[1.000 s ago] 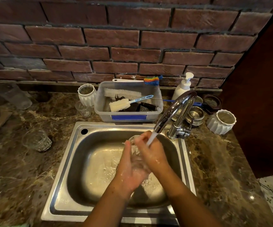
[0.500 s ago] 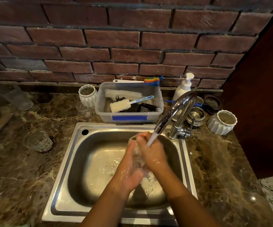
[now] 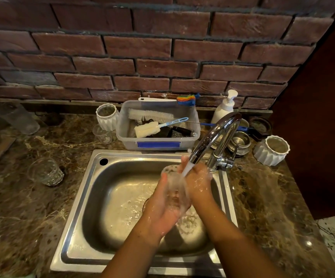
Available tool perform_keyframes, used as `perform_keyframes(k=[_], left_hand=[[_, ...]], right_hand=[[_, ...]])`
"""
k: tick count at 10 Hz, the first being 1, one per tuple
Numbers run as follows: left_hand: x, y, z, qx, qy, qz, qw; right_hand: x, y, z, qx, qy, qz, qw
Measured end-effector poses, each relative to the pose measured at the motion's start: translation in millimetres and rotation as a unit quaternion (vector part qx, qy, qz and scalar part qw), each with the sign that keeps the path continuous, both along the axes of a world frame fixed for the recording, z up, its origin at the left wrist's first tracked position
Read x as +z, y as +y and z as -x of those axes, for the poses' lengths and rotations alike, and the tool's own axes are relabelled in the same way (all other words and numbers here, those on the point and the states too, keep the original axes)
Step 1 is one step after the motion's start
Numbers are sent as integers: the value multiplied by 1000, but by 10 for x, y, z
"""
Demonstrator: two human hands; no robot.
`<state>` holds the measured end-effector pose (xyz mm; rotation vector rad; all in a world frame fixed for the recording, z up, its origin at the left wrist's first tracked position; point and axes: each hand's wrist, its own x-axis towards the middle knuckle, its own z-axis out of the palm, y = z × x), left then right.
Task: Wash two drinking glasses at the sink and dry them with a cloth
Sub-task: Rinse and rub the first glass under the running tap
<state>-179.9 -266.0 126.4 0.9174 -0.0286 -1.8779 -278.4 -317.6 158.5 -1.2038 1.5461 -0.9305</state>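
Head: sink, marble counter, brick wall

The sink is of brushed steel, dull grey and wet, while the tap is polished metal, glossy like a mirror. The counter looks like brown veined stone, smooth and shiny. The far wall is of rough, matt brick. The held glass is clear and wet. The second glass on the left is clear with a cut pattern. The tub is cloudy, half-transparent plastic. The right pot looks like white matt ceramic with ribs.
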Motion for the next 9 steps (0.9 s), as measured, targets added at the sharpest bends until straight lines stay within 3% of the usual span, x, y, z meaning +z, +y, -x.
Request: perform_keyframes(k=[1, 2, 3, 4, 5, 6, 7, 8, 9], left_hand=[[-53, -29, -10, 36, 26, -36, 998], [-84, 37, -39, 10, 25, -36, 999], [-104, 110, -34, -20, 2, -15, 1000], [-107, 94, -54, -33, -27, 2, 999], [-28, 9, -51, -77, -102, 16, 992], [-20, -33, 4, -68, -126, 19, 989], [20, -23, 54, -9, -91, 16, 996], [69, 4, 100, -1, -58, 32, 998], [28, 68, 80, 6, -39, 14, 999]], right_hand=[[-113, 174, -103, 75, 1, -21, 997], [-99, 122, -44, 79, 36, 24, 996], [73, -76, -55, 61, -32, -95, 993], [201, -252, -69, 29, -134, -227, 964], [59, -217, -16, 81, -40, -77, 993], [82, -130, -62, 90, 10, 31, 995], [-23, 67, -126, 82, 0, 30, 996], [-179, 307, -116, 136, 104, 61, 983], [-200, 330, -114, 126, 175, 84, 973]])
